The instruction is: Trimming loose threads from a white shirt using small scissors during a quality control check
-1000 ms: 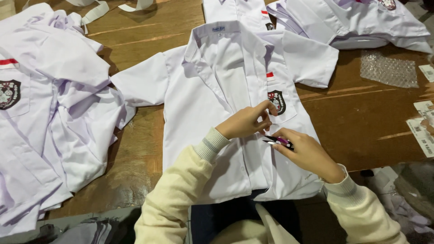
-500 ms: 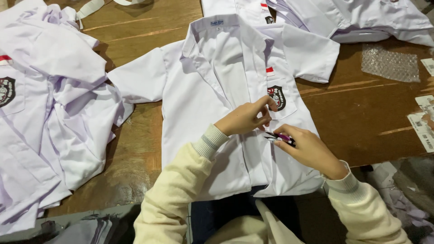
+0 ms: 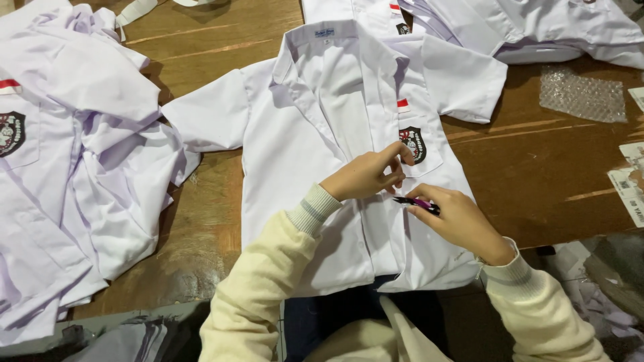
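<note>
The left hand [image 3: 365, 175] has its fingers [image 3: 401, 153] curled narrow, pinching the front placket of the white shirt [image 3: 302, 167] just below the dark crest badge [image 3: 413, 143] on the chest pocket. At about four o'clock from it, almost touching, the right hand [image 3: 459, 221] has its fingers [image 3: 424, 208] closed around a small pair of snips [image 3: 414, 202] with a pink and black body, the dark tip pointing toward nine o'clock at the placket. Both hands rest on the shirt, and both wrists come out of cream knitted sleeves [image 3: 268, 281].

The white shirt lies face up and spread flat on the brown wooden table [image 3: 537, 167], collar at twelve o'clock, short sleeves out to either side, its hem hanging over the table's near edge. A small red and white strip [image 3: 402, 104] sits above the pocket.

At nine o'clock from the hands a rumpled heap of similar white shirts [image 3: 80, 154] covers the table's left part. At one o'clock more white shirts [image 3: 530, 27] lie along the far edge. At two o'clock a piece of bubble wrap [image 3: 582, 94] lies on the bare wood, and at three o'clock printed paper slips [image 3: 630, 184] sit at the table's right edge.
</note>
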